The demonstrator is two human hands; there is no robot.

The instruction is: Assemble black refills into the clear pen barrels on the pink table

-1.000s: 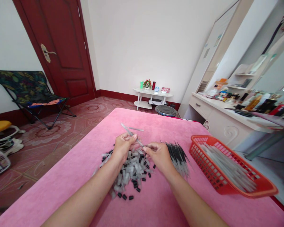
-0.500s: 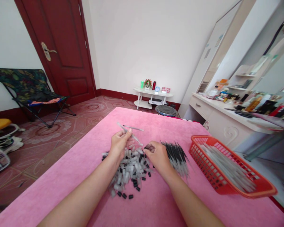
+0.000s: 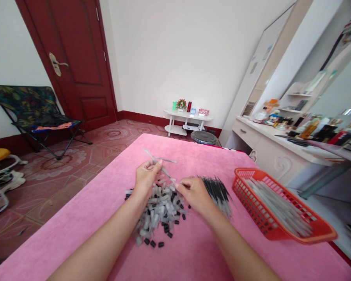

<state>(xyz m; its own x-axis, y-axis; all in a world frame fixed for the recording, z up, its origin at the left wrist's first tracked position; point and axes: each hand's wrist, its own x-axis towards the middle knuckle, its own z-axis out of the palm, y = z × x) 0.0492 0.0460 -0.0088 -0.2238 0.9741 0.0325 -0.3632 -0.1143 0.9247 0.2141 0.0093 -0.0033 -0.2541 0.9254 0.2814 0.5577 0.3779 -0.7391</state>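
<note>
My left hand (image 3: 144, 175) is closed around a thin translucent pen barrel (image 3: 164, 170), slanting down to the right. At the barrel's lower end, the fingertips of my right hand (image 3: 193, 192) are pinched together; what they hold is mostly hidden. Beneath both hands lies a loose heap of translucent pen caps (image 3: 156, 214) mixed with small black plugs (image 3: 153, 244). A second slim barrel (image 3: 170, 160) rests on the pink cloth just behind my left hand. To the right of my right hand is a bunch of thin barrels with black ends (image 3: 218, 191).
A red plastic basket (image 3: 256, 218) full of translucent barrels (image 3: 280, 207) stands at the table's right. Pink cloth (image 3: 84, 207) covers the table. Beyond are a cluttered dressing table (image 3: 280, 156), a low white stand (image 3: 175, 113) and a folding chair (image 3: 41, 109).
My right hand has moved slightly left, bringing its fingertips to the barrel's lower end. A small dark piece that showed at those fingertips is now hidden. My left hand keeps its hold.
</note>
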